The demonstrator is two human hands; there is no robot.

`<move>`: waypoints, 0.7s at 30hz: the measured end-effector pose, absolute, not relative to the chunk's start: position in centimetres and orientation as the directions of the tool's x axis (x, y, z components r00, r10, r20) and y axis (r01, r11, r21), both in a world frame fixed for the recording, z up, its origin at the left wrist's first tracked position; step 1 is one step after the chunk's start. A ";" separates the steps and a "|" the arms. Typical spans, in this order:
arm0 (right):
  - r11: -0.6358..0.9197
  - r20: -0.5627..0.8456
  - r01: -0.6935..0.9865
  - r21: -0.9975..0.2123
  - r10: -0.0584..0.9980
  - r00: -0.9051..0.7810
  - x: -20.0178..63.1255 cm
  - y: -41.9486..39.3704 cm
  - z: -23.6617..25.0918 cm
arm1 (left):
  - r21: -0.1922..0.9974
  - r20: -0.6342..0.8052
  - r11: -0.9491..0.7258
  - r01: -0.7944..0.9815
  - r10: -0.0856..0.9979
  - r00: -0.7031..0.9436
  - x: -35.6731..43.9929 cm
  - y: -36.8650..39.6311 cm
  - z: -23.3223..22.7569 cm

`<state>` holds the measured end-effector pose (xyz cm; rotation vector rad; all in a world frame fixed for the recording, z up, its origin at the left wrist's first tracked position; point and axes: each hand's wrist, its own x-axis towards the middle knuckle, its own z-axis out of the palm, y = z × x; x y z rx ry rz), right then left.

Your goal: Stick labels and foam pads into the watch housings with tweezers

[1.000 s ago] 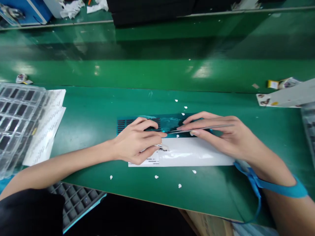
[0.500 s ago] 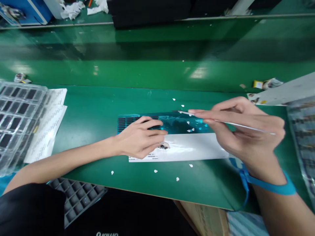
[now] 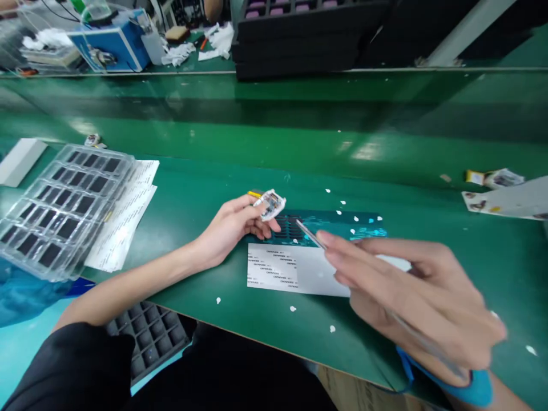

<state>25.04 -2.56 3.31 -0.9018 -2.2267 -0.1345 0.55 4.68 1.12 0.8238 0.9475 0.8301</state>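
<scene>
Green bench, left hand pinching small part, possibly connector

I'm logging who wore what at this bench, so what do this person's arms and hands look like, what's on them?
Both hands are bare, with no gloves or rings visible. The left hand has a bare forearm, with a black sleeve covering the upper arm. The right hand wears a blue wrist strap with a blue cord trailing from it.

Left hand pinches small module – right hand grips tweezers above label sheet.
</scene>
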 end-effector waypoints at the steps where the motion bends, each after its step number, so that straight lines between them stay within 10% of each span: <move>1: 0.764 0.647 0.630 -0.143 0.554 -0.525 25.0 -2.8 3.2 | 0.887 -0.327 0.413 -0.206 0.877 0.352 0.5 4.4 0.7; 7: 0.823 0.607 0.565 -0.059 0.479 -0.634 25.4 -3.2 2.3 | 0.973 -0.156 0.191 -0.129 0.958 0.239 0.8 2.6 0.2; 21: 0.843 0.607 0.537 -0.026 0.440 -0.662 24.3 -3.2 0.9 | 0.873 -0.290 0.360 -0.329 0.926 0.244 1.3 1.7 0.4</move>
